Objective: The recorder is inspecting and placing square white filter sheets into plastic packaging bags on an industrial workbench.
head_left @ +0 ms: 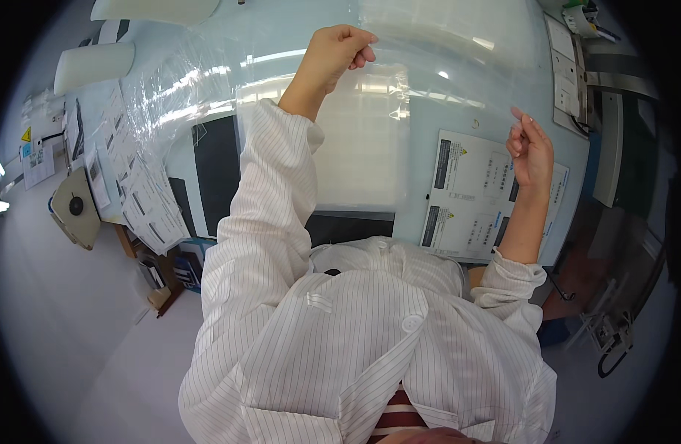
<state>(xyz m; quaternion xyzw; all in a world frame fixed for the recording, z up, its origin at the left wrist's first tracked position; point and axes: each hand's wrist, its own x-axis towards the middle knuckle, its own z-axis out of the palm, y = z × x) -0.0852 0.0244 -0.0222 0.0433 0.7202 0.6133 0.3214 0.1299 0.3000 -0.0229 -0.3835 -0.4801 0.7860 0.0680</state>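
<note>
A large clear plastic film (459, 66) lies across the far part of the table, its glossy surface catching the lamps. At its left side my left hand (339, 58) is closed, thumb and fingers pinched at the film. My right hand (531, 152) is raised at the right with bent fingers, the fingertips pinched at the film's near right part; the transparent edge is hard to make out there. Between my arms lies a neat stack of clear plastic sheets (363, 140). White printed sheets (466, 196) with black blocks lie under and beside my right hand.
Crumpled clear wrap (178, 89) and loose printed papers (152, 203) cover the left of the table. Rolls of pale sheet (96, 65) sit at the far left. Dark panels (218, 174) lie beside the stack. A metal fixture (566, 70) borders the right edge.
</note>
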